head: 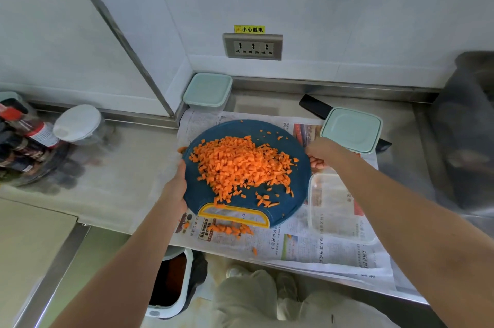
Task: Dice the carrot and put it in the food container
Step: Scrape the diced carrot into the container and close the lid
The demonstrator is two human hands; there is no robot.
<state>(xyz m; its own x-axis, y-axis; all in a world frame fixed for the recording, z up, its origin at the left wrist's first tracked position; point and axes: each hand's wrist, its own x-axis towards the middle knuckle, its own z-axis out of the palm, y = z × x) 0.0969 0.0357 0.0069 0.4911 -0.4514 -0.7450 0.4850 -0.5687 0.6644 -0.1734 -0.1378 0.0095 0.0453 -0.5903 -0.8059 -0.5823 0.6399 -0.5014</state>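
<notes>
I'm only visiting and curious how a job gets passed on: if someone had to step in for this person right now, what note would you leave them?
Left hand: grips the left edge of the blue cutting board.
Right hand: grips its right edge, fingers curled underneath.
Diced carrot: heaped on the board; a few pieces lie on the newspaper by the yellow handle.
Food container: open, apparently empty, right of the board; a green lid lies behind it.
Done: dicing.
Left: tip the carrot into the container and gather the stray pieces.
</notes>
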